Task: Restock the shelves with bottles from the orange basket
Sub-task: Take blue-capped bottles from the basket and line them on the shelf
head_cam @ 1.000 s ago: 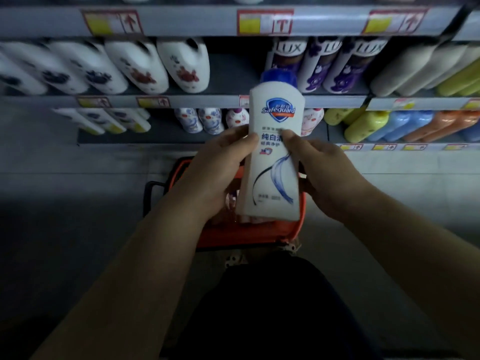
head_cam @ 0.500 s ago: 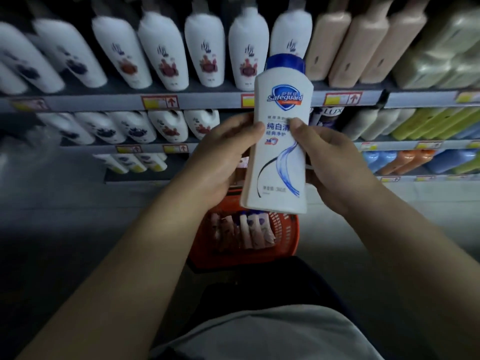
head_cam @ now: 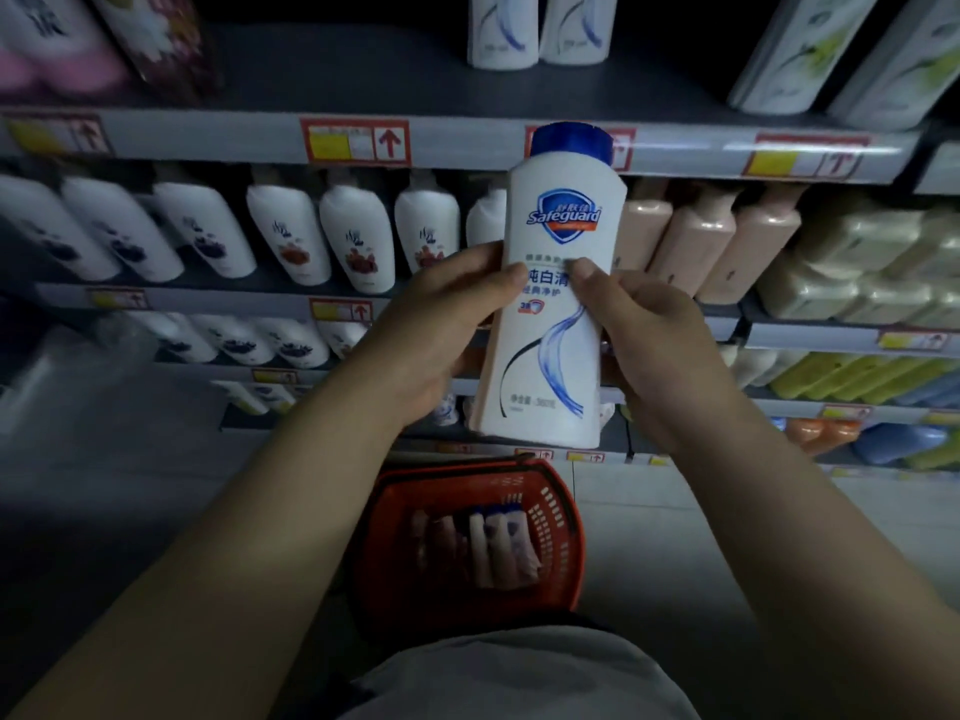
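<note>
I hold a white Safeguard bottle with a blue cap upright in front of the shelves. My left hand grips its left side and my right hand grips its right side, thumbs on the label. The orange basket stands on the floor below the bottle, with several more bottles lying inside. Two matching white bottles with a blue swirl stand on the upper shelf, above the held bottle.
The upper shelf edge carries red price tags. White bottles with dark flowers fill the middle shelf at left, peach bottles and pale refill packs at right. Lower shelves hold yellow, orange and blue bottles.
The bottle has been lifted from over the basket to chest height before the shelves. My view has tilted up, so higher shelves show and the basket sits lower in frame.
</note>
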